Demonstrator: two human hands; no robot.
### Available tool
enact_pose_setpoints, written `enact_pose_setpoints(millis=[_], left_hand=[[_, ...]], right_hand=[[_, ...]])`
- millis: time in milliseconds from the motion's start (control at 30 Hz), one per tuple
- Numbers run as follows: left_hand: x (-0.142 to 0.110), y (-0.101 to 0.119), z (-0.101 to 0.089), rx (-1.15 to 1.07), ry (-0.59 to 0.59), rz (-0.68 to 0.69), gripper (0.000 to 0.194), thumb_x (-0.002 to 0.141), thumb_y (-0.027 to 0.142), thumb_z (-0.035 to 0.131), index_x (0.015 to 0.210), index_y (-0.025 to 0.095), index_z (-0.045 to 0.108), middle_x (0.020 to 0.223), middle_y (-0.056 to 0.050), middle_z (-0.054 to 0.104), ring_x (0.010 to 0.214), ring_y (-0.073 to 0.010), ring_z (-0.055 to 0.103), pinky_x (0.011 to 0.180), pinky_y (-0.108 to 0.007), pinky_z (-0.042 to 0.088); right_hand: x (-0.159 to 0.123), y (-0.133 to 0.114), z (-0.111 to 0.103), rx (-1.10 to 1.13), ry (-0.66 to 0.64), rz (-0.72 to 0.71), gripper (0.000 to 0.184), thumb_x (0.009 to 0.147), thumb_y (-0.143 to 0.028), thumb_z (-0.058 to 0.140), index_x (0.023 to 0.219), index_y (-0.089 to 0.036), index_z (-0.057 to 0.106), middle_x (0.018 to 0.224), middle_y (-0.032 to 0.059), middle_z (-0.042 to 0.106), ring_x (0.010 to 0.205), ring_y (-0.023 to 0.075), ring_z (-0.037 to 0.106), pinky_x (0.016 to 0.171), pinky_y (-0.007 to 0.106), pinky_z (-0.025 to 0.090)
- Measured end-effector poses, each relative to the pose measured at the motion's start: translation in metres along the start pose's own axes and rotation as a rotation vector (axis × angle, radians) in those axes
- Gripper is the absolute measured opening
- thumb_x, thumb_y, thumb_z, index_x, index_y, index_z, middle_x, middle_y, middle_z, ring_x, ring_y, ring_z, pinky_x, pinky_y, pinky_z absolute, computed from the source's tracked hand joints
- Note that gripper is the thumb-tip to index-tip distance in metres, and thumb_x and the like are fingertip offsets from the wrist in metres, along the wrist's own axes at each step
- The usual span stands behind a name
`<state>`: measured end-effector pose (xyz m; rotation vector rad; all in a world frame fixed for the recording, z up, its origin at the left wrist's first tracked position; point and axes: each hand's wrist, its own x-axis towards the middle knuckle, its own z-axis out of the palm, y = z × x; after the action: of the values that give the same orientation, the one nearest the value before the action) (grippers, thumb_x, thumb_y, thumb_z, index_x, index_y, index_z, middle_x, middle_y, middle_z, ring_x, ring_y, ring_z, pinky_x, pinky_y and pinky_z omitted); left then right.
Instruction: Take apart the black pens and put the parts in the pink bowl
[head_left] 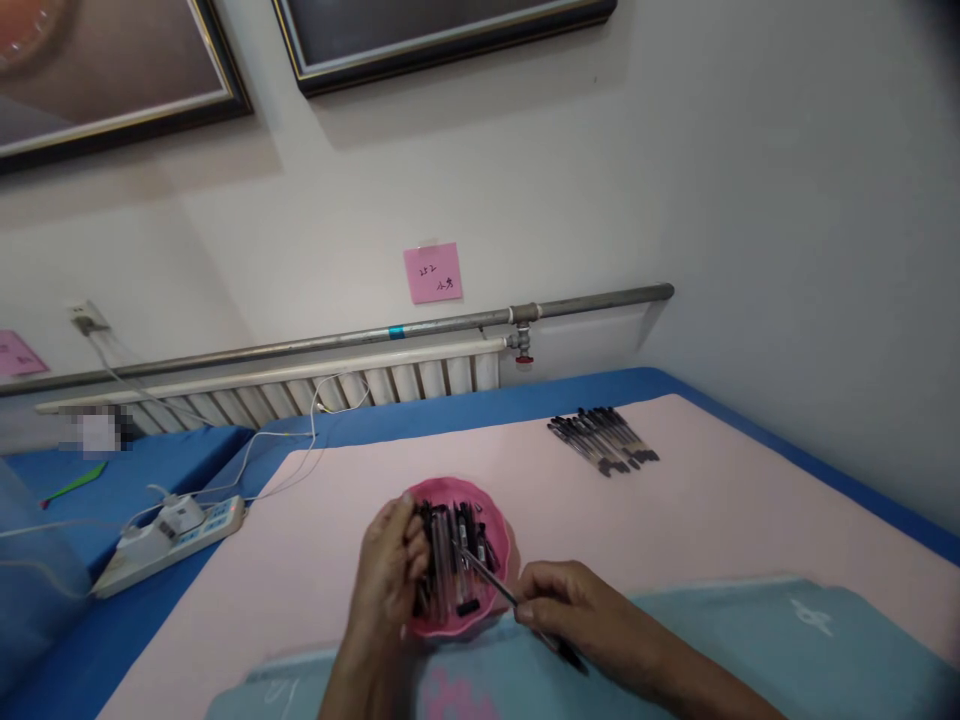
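Note:
A round pink basket [504,545] with a scalloped rim holds clear pen barrels, black caps and other black pen parts. At its left side, my left hand [386,565] is closed, fingers curled over the contents; what they hold, if anything, is hidden. My right hand [574,610], to the right of the basket, pinches a slim pen [491,578]. The pen slants, its thin end over the basket and its dark end pointing down and right beneath the hand. Farther back on the right, several black-and-clear pens [604,438] lie side by side in a row.
A pale pink sheet [300,510] covers the blue table [480,405]. Light blue cloth [720,640] lies along the near edge. At left rests a white power strip [217,525] with plugs and trailing cables. Behind stand a radiator [420,380] and a wall pipe [450,322].

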<state>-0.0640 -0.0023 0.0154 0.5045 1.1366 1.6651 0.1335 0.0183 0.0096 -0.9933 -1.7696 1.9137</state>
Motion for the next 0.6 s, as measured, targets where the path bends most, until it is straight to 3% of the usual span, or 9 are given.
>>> enact_pose_setpoints(millis=[67,167,267,333,367,433,500,600], left_hand=[[0.007,0.01,-0.017,0.122,0.073,0.022,0.044,0.055,0.044,0.073,0.06,0.02,0.037,0.042,0.014,0.028,0.032,-0.0002,0.017,0.032,-0.013,0.01],[0.012,0.017,-0.034,0.511,0.177,0.058,0.036,0.057,0.045,0.07,0.057,0.019,0.046,0.041,0.01,0.037,0.033,-0.0045,0.029,0.034,-0.017,0.018],[0.01,0.014,-0.032,0.779,0.246,0.211,0.027,0.057,0.04,0.071,0.068,0.018,0.06,0.053,0.002,0.055,0.051,-0.0135,0.05,0.047,-0.022,0.033],[0.003,0.006,-0.018,0.781,0.133,0.242,0.023,0.062,0.038,0.067,0.072,0.018,0.063,0.062,-0.001,0.061,0.06,-0.0167,0.054,0.055,-0.024,0.037],[-0.002,0.0,-0.01,0.749,0.005,0.22,0.02,0.066,0.037,0.063,0.069,0.018,0.063,0.063,-0.002,0.062,0.061,-0.0167,0.055,0.056,-0.024,0.037],[-0.014,-0.012,0.008,0.763,-0.186,0.181,0.021,0.066,0.036,0.063,0.057,0.018,0.058,0.054,0.0,0.057,0.053,-0.0141,0.049,0.052,-0.022,0.033],[-0.026,-0.025,0.023,0.822,-0.351,0.162,0.018,0.065,0.034,0.065,0.059,0.019,0.058,0.051,0.002,0.055,0.05,-0.0122,0.044,0.049,-0.021,0.027],[-0.038,-0.039,0.035,0.919,-0.423,0.196,0.013,0.065,0.031,0.065,0.064,0.02,0.06,0.056,0.001,0.058,0.051,-0.0121,0.043,0.049,-0.022,0.025]], right_hand=[[0.001,0.0,-0.003,0.0,0.032,0.003,0.01,0.068,-0.024,0.056,0.062,-0.016,0.055,0.048,-0.0063,0.044,0.044,0.0066,0.036,0.042,0.02,0.025],[0.005,0.002,-0.008,0.055,0.125,-0.017,0.012,0.068,-0.026,0.056,0.061,-0.016,0.055,0.046,-0.0069,0.042,0.044,0.0065,0.035,0.042,0.02,0.025],[0.008,0.004,-0.011,0.165,0.172,-0.021,0.017,0.069,-0.032,0.057,0.063,-0.017,0.051,0.048,-0.0073,0.042,0.042,0.0065,0.035,0.039,0.02,0.023],[0.01,0.006,-0.011,0.231,0.192,-0.033,0.019,0.07,-0.033,0.058,0.064,-0.018,0.048,0.049,-0.0071,0.045,0.041,0.0066,0.037,0.038,0.02,0.023],[0.011,0.007,-0.011,0.258,0.209,-0.045,0.02,0.07,-0.033,0.059,0.064,-0.019,0.047,0.05,-0.0068,0.047,0.041,0.0067,0.038,0.039,0.02,0.024],[0.012,0.009,-0.011,0.301,0.25,-0.075,0.022,0.069,-0.034,0.06,0.064,-0.019,0.045,0.051,-0.0059,0.051,0.042,0.0071,0.042,0.042,0.02,0.028],[0.013,0.01,-0.01,0.338,0.294,-0.107,0.025,0.068,-0.035,0.062,0.063,-0.019,0.044,0.052,-0.005,0.053,0.045,0.0079,0.044,0.045,0.021,0.031],[0.013,0.008,-0.008,0.339,0.35,-0.136,0.027,0.066,-0.037,0.064,0.062,-0.019,0.045,0.054,-0.0042,0.056,0.049,0.0099,0.047,0.048,0.023,0.034]])
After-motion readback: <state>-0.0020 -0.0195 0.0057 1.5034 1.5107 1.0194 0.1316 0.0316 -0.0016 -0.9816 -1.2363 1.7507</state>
